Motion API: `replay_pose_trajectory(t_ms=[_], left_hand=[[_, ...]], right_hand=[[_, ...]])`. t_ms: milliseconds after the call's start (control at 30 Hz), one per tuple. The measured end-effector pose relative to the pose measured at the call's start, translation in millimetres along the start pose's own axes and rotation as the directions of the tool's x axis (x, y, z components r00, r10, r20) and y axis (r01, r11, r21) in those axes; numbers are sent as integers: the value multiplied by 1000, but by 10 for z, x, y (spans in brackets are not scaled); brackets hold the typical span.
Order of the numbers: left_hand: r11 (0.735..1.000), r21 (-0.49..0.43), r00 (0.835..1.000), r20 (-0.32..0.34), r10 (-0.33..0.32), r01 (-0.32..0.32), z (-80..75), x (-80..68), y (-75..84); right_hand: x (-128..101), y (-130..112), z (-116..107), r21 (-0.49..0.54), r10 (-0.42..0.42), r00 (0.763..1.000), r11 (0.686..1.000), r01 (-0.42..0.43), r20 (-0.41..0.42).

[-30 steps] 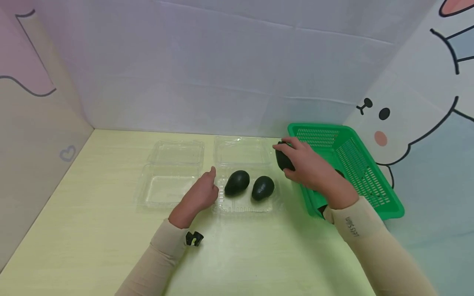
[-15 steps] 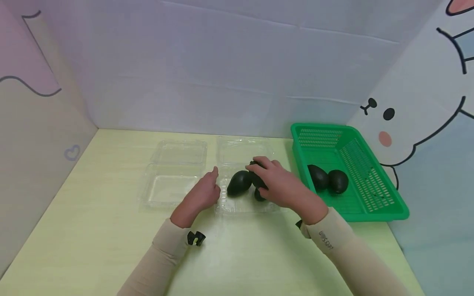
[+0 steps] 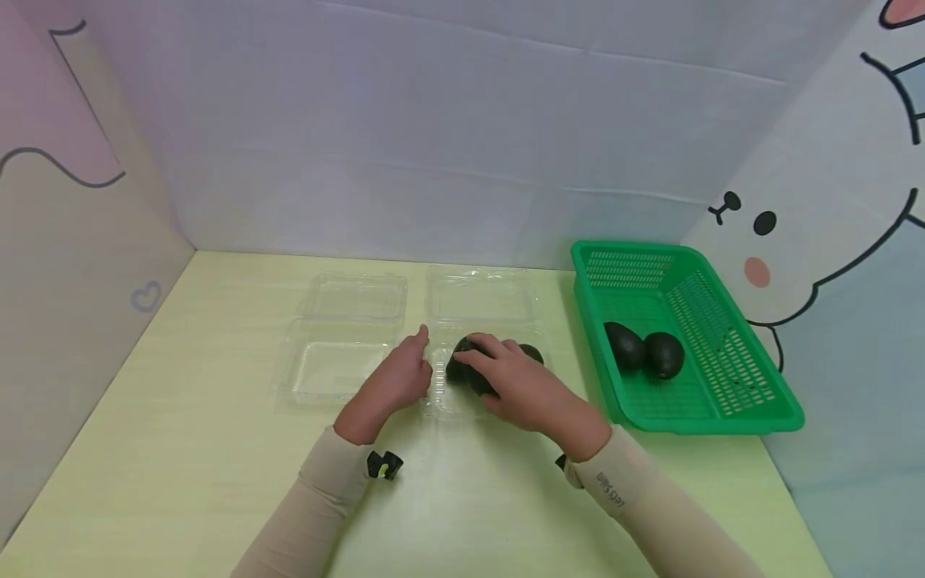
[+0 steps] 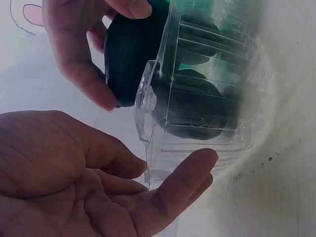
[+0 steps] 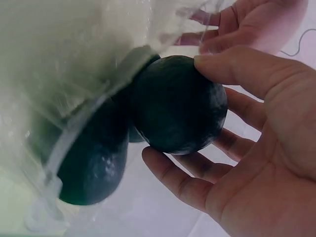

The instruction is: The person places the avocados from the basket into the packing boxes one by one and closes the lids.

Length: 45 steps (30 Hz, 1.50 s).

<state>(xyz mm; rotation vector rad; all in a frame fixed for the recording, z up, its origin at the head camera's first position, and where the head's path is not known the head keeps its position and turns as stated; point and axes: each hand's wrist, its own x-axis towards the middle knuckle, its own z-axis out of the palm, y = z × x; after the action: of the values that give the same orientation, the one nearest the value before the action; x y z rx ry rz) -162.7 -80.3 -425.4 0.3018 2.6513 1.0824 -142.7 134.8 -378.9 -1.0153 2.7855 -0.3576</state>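
Observation:
My right hand (image 3: 523,389) grips a dark green avocado (image 5: 177,103) with thumb and fingertips, over the base of an open clear plastic clamshell box (image 3: 441,407). Two more avocados lie in that base; one (image 3: 460,361) shows left of the fingers and the other (image 3: 533,352) is mostly covered by the hand. In the left wrist view, the held avocado (image 4: 131,59) overlaps the box's rim. My left hand (image 3: 397,377) pinches the box's left rim between thumb and fingers, its index finger (image 4: 192,170) along the outer wall.
A second open clamshell box (image 3: 340,393) stands to the left. On the right, a green plastic basket (image 3: 737,421) holds two avocados (image 3: 663,355). A pale cloth wall (image 3: 361,160) closes off the back of the table (image 3: 181,449).
My right hand has carried the avocado leftward from beside the basket to over the box's base, lowering it between the two avocados there. The left hand keeps its place at the rim.

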Motion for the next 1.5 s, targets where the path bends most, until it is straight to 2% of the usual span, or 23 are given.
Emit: replay_pose_trajectory(t_ms=[233,467,1033,1500], left_hand=[[1000,5,1000,-7,18,-18,9,7,-18],[1000,11,1000,-3,15,-15,6,2,-17],[999,34,1000,-13,18,-18,21,7,-6],[998,51,1000,-8,30,-29,10,4,-8]], right_hand=[[-11,-7,101,40,-25,1000,999,26,-8],[-5,18,199,74,-30,999,997,28,18],[30,-38,236,40,-7,1000,999,7,12],[-22,-17,259,40,-38,999,998,37,6]])
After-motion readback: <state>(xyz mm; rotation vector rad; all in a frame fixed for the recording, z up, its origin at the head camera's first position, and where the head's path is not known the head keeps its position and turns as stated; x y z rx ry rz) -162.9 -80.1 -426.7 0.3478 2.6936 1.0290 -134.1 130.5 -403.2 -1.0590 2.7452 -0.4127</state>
